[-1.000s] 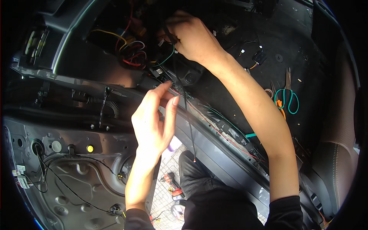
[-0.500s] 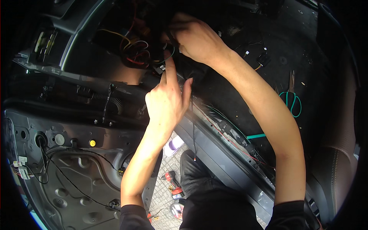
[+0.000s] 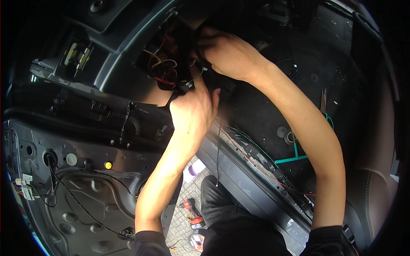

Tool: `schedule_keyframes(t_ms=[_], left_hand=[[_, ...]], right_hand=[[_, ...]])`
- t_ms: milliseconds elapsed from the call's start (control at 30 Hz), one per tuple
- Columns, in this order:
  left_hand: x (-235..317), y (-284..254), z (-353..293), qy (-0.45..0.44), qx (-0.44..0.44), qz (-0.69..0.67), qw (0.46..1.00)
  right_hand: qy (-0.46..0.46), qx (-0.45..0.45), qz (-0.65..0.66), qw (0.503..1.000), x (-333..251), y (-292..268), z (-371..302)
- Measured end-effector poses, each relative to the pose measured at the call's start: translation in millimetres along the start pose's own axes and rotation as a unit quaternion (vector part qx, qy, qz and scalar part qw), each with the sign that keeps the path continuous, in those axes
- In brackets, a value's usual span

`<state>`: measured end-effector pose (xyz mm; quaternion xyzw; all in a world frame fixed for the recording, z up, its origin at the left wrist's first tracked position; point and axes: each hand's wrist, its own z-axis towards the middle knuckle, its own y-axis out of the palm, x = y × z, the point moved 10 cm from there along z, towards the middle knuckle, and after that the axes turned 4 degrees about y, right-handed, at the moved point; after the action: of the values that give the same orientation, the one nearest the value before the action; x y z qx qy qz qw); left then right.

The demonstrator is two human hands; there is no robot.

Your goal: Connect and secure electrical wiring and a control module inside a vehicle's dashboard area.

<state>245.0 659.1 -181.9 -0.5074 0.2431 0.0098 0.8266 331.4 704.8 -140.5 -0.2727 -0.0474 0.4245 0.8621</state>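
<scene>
My left hand reaches up beneath the dashboard. Its index finger is stretched out among the wires, the thumb stands apart, and the fingertip is partly lost in shadow. To its left hangs a loose bundle of red, yellow and white wires. Beside the index finger sits a small black and white connector. My right hand is further in and to the right, fingers curled in the dark beside the wiring. What they grip is hidden. A thin green wire runs between the two hands.
Scissors, a teal tool and grey discs lie on the dark car floor. Wires run along the door sill. The open door stands left. A red and black power drill and a spool lie on the ground.
The whole view has shifted, so the dashboard and door sit further right and lower. Both hands stay at the wiring. Grey discs now show beside my right forearm, which covers the scissors' handles more.
</scene>
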Motion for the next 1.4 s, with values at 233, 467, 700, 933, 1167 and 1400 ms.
schedule_keyframes(t_ms=[233, 467, 700, 933, 1167, 1400], left_hand=[[-0.9, -0.2, -0.6, 0.032, 0.023, 0.015, 0.999], [11.7, -1.4, -28.0, 0.069, 0.077, -0.185, 0.977], [10.4, 18.8, -37.6, 0.044, 0.011, -0.210, 0.977], [14.8, 22.5, -34.3, 0.045, -0.001, -0.214, 0.976], [13.8, 11.0, -34.6, 0.046, 0.001, -0.203, 0.978], [-13.3, -46.6, -65.9, 0.056, 0.009, -0.182, 0.982]], right_hand=[[-0.038, 0.030, 0.078, 0.996, 1.6, -0.4, 0.4], [0.000, 0.028, 0.124, 0.992, 10.2, 4.0, 5.1], [0.012, -0.007, 0.114, 0.993, 11.7, 8.0, 5.8], [-0.003, -0.021, 0.106, 0.994, 9.5, 9.3, 6.6], [0.001, -0.025, 0.102, 0.994, 10.2, 14.1, 1.5], [0.045, -0.021, 0.113, 0.992, 12.4, 5.1, 0.7]])
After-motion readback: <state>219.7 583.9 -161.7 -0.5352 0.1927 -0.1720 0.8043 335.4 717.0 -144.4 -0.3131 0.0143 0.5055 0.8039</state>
